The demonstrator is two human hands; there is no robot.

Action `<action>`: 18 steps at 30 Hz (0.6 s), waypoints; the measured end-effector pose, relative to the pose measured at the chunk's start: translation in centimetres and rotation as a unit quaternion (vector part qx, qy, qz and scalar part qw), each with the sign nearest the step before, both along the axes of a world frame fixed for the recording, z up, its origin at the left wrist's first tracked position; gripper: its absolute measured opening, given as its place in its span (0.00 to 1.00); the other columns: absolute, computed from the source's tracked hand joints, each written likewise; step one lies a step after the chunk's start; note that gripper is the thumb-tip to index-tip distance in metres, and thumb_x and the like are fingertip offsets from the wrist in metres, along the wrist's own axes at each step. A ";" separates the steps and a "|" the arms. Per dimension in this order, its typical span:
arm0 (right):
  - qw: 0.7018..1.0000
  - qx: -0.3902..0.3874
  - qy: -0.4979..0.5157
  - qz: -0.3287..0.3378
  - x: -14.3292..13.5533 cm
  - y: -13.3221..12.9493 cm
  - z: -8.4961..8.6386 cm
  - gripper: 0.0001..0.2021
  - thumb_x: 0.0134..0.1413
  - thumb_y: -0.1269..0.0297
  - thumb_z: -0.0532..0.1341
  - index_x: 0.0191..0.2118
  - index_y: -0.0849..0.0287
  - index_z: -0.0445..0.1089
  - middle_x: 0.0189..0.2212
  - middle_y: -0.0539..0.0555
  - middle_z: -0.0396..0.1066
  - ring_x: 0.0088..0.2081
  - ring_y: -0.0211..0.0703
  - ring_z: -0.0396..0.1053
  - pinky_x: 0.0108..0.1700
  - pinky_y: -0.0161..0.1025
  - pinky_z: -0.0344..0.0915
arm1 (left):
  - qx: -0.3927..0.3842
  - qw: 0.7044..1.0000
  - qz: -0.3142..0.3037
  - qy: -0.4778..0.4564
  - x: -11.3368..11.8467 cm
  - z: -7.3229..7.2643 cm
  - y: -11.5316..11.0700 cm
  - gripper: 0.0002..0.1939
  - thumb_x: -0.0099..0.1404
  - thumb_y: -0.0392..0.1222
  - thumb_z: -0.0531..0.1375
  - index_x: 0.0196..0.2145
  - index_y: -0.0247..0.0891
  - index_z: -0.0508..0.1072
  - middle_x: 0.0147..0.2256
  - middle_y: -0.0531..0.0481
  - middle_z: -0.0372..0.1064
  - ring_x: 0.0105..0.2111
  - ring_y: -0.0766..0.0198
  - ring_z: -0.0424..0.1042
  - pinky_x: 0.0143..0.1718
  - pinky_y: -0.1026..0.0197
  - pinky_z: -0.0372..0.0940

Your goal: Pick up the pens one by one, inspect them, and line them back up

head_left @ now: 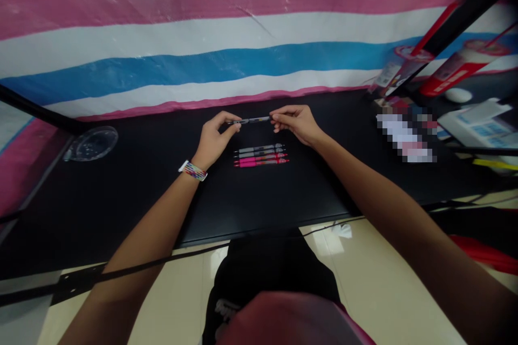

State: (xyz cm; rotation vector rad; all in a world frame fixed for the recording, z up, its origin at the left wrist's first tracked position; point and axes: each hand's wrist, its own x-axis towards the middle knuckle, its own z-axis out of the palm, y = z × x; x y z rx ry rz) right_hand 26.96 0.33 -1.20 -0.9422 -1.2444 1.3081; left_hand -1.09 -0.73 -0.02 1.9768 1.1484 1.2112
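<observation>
A dark pen (259, 119) lies crosswise between my two hands, above a row of pens. My left hand (216, 137) pinches its left end between thumb and fingers, and a patterned band is on that wrist. At the pen's right end my right hand (295, 123) holds it with thumb and fingertips. Just nearer to me on the black table, several pens lie side by side: grey and black ones (259, 150) at the back, pink and red ones (261, 161) in front.
A clear plastic lid or bowl (95, 143) sits on the black table (141, 188) at left. Cups with red straws (404, 67), a white mouse (458, 95) and papers (481, 124) crowd the right. Behind hangs a striped sheet (243, 64). A thin cable crosses the front edge.
</observation>
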 end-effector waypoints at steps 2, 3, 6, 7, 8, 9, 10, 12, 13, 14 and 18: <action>1.000 0.003 0.003 0.006 0.1 0.0 0.0 0.19 0.46 0.52 0.84 0.39 0.58 0.86 0.32 0.55 0.83 0.31 0.41 0.78 0.40 0.43 0.84 | -0.034 0.999 0.006 0.017 -0.1 -0.1 0.1 0.22 0.80 0.58 0.59 0.33 0.42 0.79 0.28 0.49 0.77 0.32 0.60 0.77 0.44 0.54 0.72; 1.000 0.006 0.005 0.009 0.1 0.0 0.0 0.18 0.45 0.52 0.84 0.38 0.57 0.86 0.31 0.54 0.83 0.31 0.41 0.79 0.40 0.43 0.84 | -0.043 0.999 0.010 0.023 -0.1 -0.1 0.2 0.26 0.82 0.59 0.56 0.31 0.42 0.78 0.25 0.50 0.75 0.30 0.60 0.76 0.42 0.54 0.72; 1.000 0.009 0.010 0.007 0.2 0.1 -0.1 0.18 0.45 0.53 0.85 0.38 0.57 0.86 0.31 0.54 0.82 0.31 0.41 0.79 0.41 0.43 0.84 | -0.024 1.000 0.012 0.012 -0.2 -0.2 0.4 0.15 0.77 0.56 0.63 0.40 0.43 0.80 0.31 0.50 0.78 0.34 0.60 0.79 0.44 0.55 0.72; 1.000 0.006 0.010 0.002 0.2 0.1 -0.1 0.19 0.44 0.52 0.84 0.38 0.57 0.86 0.31 0.54 0.82 0.31 0.41 0.79 0.41 0.43 0.84 | -0.013 1.000 0.011 0.008 -0.2 -0.2 0.4 0.13 0.74 0.55 0.67 0.43 0.44 0.80 0.34 0.50 0.80 0.37 0.59 0.80 0.45 0.55 0.73; 1.000 0.002 0.009 -0.003 0.2 0.1 -0.2 0.19 0.44 0.52 0.85 0.38 0.58 0.86 0.31 0.54 0.82 0.31 0.41 0.79 0.41 0.43 0.84 | -0.009 1.000 0.011 0.010 -0.2 -0.2 0.4 0.13 0.73 0.54 0.68 0.44 0.43 0.80 0.35 0.50 0.80 0.37 0.59 0.80 0.45 0.55 0.73; 1.000 -0.001 0.008 -0.007 0.2 0.2 -0.2 0.19 0.44 0.52 0.85 0.38 0.58 0.86 0.31 0.54 0.82 0.31 0.41 0.79 0.41 0.43 0.85 | -0.014 1.000 0.013 0.018 -0.2 -0.2 0.5 0.14 0.74 0.56 0.67 0.41 0.43 0.79 0.33 0.50 0.80 0.36 0.59 0.79 0.45 0.55 0.73; 1.000 -0.003 0.007 -0.007 0.2 0.2 -0.3 0.19 0.45 0.52 0.85 0.38 0.58 0.85 0.31 0.54 0.82 0.32 0.41 0.79 0.42 0.44 0.85 | -0.024 0.999 0.017 0.024 -0.2 -0.2 0.5 0.18 0.77 0.58 0.63 0.37 0.42 0.79 0.31 0.49 0.79 0.34 0.60 0.79 0.44 0.54 0.73; 1.000 -0.004 0.007 -0.006 0.2 0.3 -0.4 0.19 0.46 0.53 0.84 0.38 0.58 0.85 0.32 0.55 0.82 0.32 0.42 0.79 0.43 0.44 0.85 | -0.041 0.999 0.025 0.017 -0.2 -0.3 0.6 0.24 0.82 0.59 0.55 0.34 0.41 0.77 0.27 0.49 0.77 0.31 0.60 0.78 0.43 0.54 0.73; 1.000 -0.005 0.007 -0.007 0.2 0.4 -0.4 0.18 0.46 0.53 0.84 0.38 0.58 0.85 0.33 0.55 0.82 0.33 0.42 0.80 0.43 0.44 0.85 | -0.041 0.999 0.023 0.002 -0.3 -0.3 0.6 0.22 0.82 0.58 0.55 0.37 0.42 0.78 0.27 0.50 0.77 0.32 0.60 0.79 0.43 0.54 0.73; 1.000 -0.005 0.008 -0.011 0.2 0.4 -0.5 0.18 0.47 0.53 0.84 0.39 0.58 0.85 0.33 0.55 0.82 0.33 0.42 0.80 0.42 0.44 0.85 | -0.036 0.999 0.017 -0.014 -0.3 -0.4 0.7 0.17 0.80 0.56 0.59 0.42 0.42 0.78 0.29 0.50 0.78 0.34 0.60 0.80 0.44 0.54 0.73; 1.000 -0.002 0.017 -0.021 0.3 0.6 -0.7 0.20 0.46 0.52 0.84 0.39 0.59 0.85 0.34 0.55 0.82 0.33 0.42 0.79 0.42 0.44 0.85 | -0.026 0.999 -0.006 -0.017 -0.4 -0.7 1.1 0.11 0.77 0.52 0.64 0.40 0.42 0.77 0.32 0.50 0.80 0.39 0.59 0.82 0.49 0.53 0.74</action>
